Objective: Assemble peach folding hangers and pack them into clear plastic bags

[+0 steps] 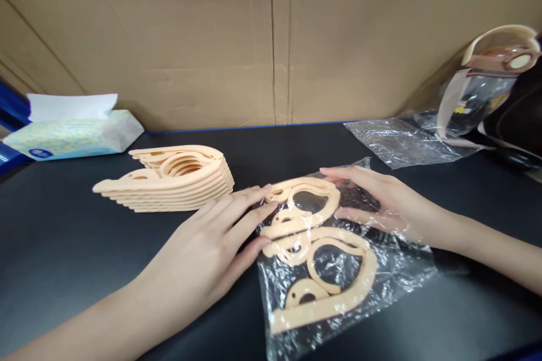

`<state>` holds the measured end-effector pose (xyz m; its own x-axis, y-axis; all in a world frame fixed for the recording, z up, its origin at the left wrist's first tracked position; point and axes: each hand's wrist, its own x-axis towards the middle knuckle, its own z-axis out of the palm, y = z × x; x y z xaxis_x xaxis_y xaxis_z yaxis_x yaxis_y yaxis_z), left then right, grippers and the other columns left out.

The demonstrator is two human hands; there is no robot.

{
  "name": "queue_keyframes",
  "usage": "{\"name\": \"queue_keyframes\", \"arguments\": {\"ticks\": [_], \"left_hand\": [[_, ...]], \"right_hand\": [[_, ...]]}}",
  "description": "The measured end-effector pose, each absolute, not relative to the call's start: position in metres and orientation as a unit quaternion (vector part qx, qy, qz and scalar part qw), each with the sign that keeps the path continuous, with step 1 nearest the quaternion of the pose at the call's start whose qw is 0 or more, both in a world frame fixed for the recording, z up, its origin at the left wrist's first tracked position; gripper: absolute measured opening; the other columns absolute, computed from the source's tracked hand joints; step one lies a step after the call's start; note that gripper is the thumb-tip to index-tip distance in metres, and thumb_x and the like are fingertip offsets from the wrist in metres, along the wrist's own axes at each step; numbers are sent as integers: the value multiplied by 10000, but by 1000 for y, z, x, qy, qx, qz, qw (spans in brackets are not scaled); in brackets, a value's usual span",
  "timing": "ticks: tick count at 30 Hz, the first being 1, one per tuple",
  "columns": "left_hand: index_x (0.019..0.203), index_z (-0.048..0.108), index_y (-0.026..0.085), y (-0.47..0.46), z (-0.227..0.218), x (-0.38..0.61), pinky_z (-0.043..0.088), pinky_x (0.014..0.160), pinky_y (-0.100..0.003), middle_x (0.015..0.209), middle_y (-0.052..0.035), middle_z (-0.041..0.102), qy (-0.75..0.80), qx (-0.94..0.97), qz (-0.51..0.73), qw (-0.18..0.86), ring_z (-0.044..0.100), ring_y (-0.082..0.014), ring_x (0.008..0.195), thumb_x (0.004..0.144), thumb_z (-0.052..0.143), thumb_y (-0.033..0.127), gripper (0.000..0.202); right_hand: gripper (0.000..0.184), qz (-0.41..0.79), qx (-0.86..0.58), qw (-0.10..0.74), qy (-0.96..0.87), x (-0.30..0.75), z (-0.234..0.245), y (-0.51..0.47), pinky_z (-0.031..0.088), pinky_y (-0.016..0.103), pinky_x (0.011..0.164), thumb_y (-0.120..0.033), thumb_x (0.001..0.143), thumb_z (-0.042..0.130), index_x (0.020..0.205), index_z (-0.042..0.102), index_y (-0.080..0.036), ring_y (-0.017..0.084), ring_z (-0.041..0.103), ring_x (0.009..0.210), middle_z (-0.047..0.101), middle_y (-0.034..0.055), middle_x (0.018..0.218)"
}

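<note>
A clear plastic bag [393,276] lies on the black tabletop with cream folding clothes hangers [368,276] inside, in two groups, one nearer me and one behind. At the bag's left edge, the stretched fingers of my left hand [224,242] touch the ends of the hangers through or beside the film. On the other side, my right hand [385,203] has its thumb and fingers apart beside the rear hangers. Film crosses part of that hand; I cannot tell whether it is inside the bag. A neat stack of the same hangers [195,186] sits behind my left hand.
A tissue pack [76,135] lies at the back left, a tissue sticking out. Another clear plastic bag [402,141] lies flat at the back right, near a strapped water bottle [483,96] and a dark object [519,107]. Cardboard [203,39] stands along the table's back edge.
</note>
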<state>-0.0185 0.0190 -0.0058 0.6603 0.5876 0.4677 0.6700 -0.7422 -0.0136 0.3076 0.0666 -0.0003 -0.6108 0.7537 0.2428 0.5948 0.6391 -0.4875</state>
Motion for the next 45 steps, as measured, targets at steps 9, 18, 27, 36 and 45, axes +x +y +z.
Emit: {"name": "queue_keyframes", "arguments": {"ticks": [9, 18, 27, 36, 45], "left_hand": [[1449, 567, 193, 28, -11, -27, 524, 1122, -387, 1465, -68, 656, -336, -910, -214, 112, 634, -236, 1319, 1100, 383, 184, 395], [1340, 635, 218, 26, -4, -23, 534, 997, -369, 1315, -70, 708, -339, -904, -238, 104, 675, -241, 1148, 1062, 404, 119, 375], [1292, 633, 204, 26, -3, -23, 473, 987, -358, 1293, -57, 695, -336, -907, -231, 106, 638, -226, 1110, 1045, 391, 70, 370], [1432, 550, 187, 20, 15, -22, 465, 1021, -430, 1484, -121, 600, -324, -902, -215, 190, 623, -303, 1214, 1036, 470, 122, 409], [1634, 224, 255, 57, 79, -102, 200, 1178, -677, 1665, -25, 280, -433, -889, -120, 82, 298, -464, 1500, 966, 315, 726, 822]], "right_hand": [[554, 156, -398, 235, -873, 306, -5, 72, 590, 482, 985, -508, 1015, 597, 1526, 501, -316, 270, 708, 1142, 715, 62, 1361], [511, 180, -403, 267, -857, 304, -7, 77, 577, 483, 972, -493, 993, 638, 1451, 564, -277, 271, 710, 1103, 768, 64, 1196], [427, 191, -423, 279, -840, 300, -2, 78, 576, 467, 929, -390, 995, 608, 1395, 603, -240, 252, 714, 1033, 782, 56, 1126], [312, 173, -452, 369, -794, 313, 8, 81, 624, 402, 796, -369, 966, 617, 1248, 648, -239, 217, 744, 831, 793, 34, 932], [301, 114, -472, 418, -767, 322, 21, 78, 603, 381, 715, -386, 966, 639, 1229, 665, -243, 223, 740, 838, 773, 38, 931]]}}
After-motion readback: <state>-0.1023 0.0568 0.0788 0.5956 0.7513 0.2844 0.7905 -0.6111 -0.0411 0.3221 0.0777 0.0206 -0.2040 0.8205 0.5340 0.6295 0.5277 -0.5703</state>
